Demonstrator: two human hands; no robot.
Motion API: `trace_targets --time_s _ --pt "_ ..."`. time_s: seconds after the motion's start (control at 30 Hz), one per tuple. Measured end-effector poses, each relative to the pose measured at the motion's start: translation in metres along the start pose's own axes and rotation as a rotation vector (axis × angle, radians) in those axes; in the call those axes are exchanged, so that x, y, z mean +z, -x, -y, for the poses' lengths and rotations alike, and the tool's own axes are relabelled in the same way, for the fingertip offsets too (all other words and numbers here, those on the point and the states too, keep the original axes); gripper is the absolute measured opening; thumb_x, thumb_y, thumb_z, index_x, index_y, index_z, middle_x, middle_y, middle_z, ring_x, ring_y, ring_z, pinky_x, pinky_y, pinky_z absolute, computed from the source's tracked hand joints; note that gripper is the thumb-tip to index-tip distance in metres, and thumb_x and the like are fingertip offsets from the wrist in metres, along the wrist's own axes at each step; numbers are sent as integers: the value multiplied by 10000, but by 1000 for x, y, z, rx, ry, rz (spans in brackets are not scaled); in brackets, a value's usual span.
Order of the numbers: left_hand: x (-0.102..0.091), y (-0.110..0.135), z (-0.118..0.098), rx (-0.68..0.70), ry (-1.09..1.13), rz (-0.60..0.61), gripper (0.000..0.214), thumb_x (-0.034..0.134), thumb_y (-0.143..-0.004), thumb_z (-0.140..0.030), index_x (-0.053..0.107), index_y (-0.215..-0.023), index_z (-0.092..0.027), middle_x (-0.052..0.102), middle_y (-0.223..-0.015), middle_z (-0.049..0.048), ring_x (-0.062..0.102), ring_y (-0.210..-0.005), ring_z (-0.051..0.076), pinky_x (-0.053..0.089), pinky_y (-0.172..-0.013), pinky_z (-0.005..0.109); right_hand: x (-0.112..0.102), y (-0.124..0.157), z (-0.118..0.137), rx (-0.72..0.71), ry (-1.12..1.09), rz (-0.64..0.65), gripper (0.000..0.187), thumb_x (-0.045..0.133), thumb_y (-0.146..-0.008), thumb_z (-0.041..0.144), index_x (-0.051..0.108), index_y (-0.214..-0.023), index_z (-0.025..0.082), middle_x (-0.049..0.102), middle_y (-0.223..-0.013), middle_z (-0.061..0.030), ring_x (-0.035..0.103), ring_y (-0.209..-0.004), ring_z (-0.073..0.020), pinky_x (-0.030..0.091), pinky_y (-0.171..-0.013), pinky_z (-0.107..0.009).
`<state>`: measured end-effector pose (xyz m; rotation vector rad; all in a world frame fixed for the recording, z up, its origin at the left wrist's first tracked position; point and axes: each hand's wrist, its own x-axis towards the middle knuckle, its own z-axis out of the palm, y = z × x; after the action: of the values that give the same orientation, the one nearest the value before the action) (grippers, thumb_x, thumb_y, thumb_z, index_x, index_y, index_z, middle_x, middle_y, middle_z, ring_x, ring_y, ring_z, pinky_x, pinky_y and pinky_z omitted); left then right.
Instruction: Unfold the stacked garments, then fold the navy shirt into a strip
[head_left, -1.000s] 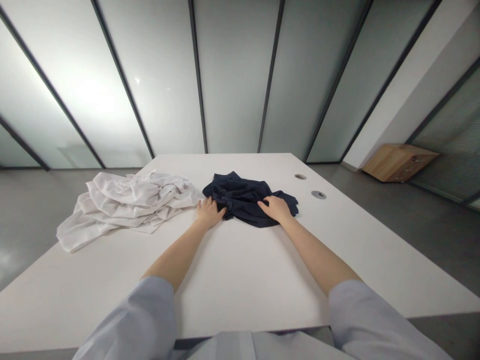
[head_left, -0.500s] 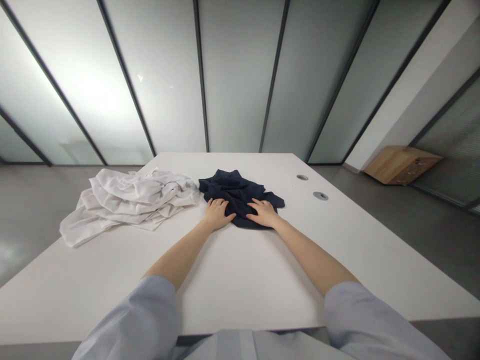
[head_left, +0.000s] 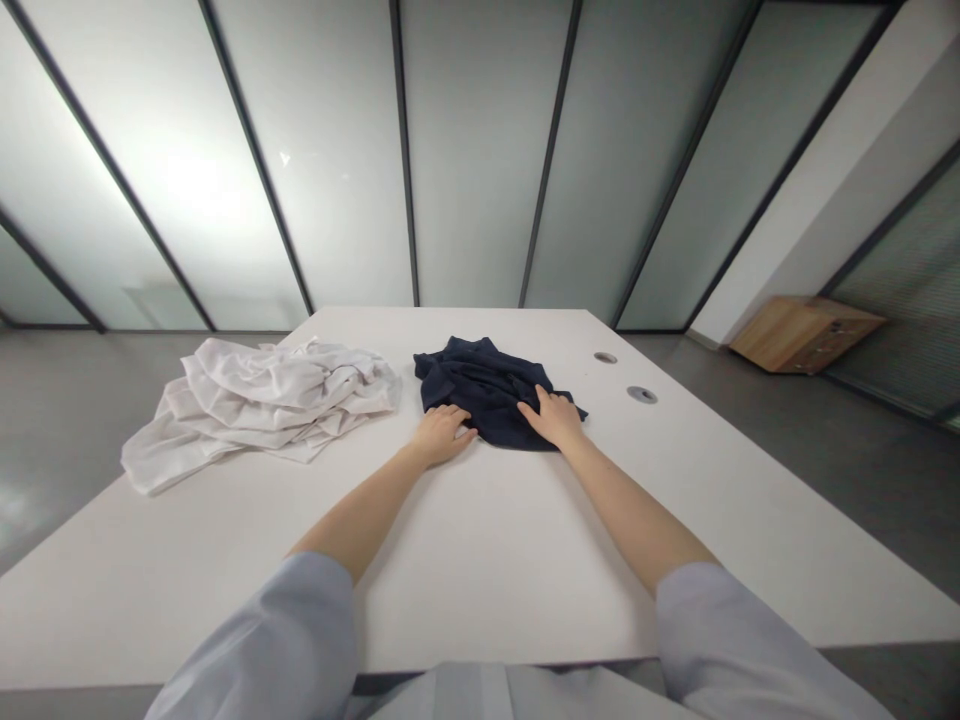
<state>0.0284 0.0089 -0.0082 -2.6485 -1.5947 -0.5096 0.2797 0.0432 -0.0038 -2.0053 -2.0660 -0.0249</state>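
A crumpled dark navy garment (head_left: 491, 390) lies bunched on the white table in front of me. My left hand (head_left: 442, 436) rests at its near left edge, fingers stretched over the cloth and thumb out to the side. On the garment's right part lies my right hand (head_left: 556, 416), its fingers spread and its thumb pointing inward across the fabric. Both hands touch the cloth from above without closing around it. The garment's exact kind is hidden by its folds.
A heap of white cloth (head_left: 277, 395) sits on the table's left side, partly over the edge. Two round cable holes, one with a grey grommet (head_left: 642, 395), are in the tabletop (head_left: 510, 570) at right. A wooden cabinet (head_left: 802, 335) stands beyond, near frosted glass panels (head_left: 480, 150).
The navy garment has slid a little to the right and its folds have shifted. My right hand has moved right and slightly forward with it; my left hand has moved only slightly.
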Motion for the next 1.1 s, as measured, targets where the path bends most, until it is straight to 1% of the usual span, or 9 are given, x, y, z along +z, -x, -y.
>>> trace_targets --time_s 0.17,0.3,0.4,0.53,0.7,0.8,0.87,0.97,1.1 --pt "6 -2 7 -221 -39 64 568 250 -962 -540 574 -1251 -173 554 -1359 120 456 -1291 277 270 -1108 470 5 5 13 -308 -323 33 445 411 -946 469 639 -1215 197 689 -1158 -94 638 -1047 -233 461 -933 -345" --pt "3 -3 20 -383 -85 113 611 340 -923 -573 503 -1332 -149 433 -1469 151 330 -1382 331 199 -1127 541 15 4 14 -448 -313 25 373 532 -892 409 655 -1185 215 657 -1228 -90 598 -1138 -244 435 -995 -376" --pt "0 -3 24 -438 -109 120 541 392 -925 -486 489 -1342 -156 450 -1456 146 332 -1379 336 215 -1122 537 21 1 8 -404 -220 29 438 564 -874 404 604 -1261 202 566 -1353 -117 526 -1241 -273 402 -1042 -411" --pt "-3 -1 24 -452 -111 35 456 408 -922 -302 465 -1357 -176 517 -1388 136 403 -1326 299 277 -1100 494 22 -5 -5 -193 -118 22 474 508 -904 392 537 -1328 181 474 -1437 -143 468 -1296 -302 372 -1057 -462" --pt "-5 0 24 -425 -110 -99 450 441 -863 -149 520 -1302 -215 570 -1284 121 490 -1204 288 372 -1023 451 15 -7 -13 -25 -70 -24 448 450 -916 313 502 -1338 174 522 -1384 -148 509 -1243 -285 411 -991 -438" --pt "-5 0 23 -321 -94 -126 444 422 -821 -61 595 -1195 -227 579 -1247 97 500 -1180 258 410 -985 399 12 -6 -12 0 -22 -30 423 475 -902 326 537 -1295 181 571 -1313 -155 535 -1193 -296 408 -959 -432" --pt "-5 0 22 -208 -63 -113 388 427 -834 -82 625 -1137 -223 603 -1209 78 520 -1154 230 416 -986 362 11 -4 -9 0 11 -31 434 500 -890 371 558 -1271 173 588 -1278 -166 546 -1158 -318 400 -941 -446" --pt "-4 0 18 -56 -27 -76 315 438 -910 -261 630 -1154 -206 612 -1248 69 521 -1180 214 377 -1045 355 8 -2 -4 -7 34 -46 480 518 -877 473 580 -1256 185 608 -1247 -160 554 -1125 -332 386 -932 -450" --pt "1 1 14 -99 -55 15 465 328 -962 -453 581 -1265 -208 577 -1341 80 450 -1291 253 256 -1128 467 2 2 1 -50 5 -65 495 473 -891 549 618 -1209 199 659 -1175 -128 581 -1086 -305 386 -927 -424"
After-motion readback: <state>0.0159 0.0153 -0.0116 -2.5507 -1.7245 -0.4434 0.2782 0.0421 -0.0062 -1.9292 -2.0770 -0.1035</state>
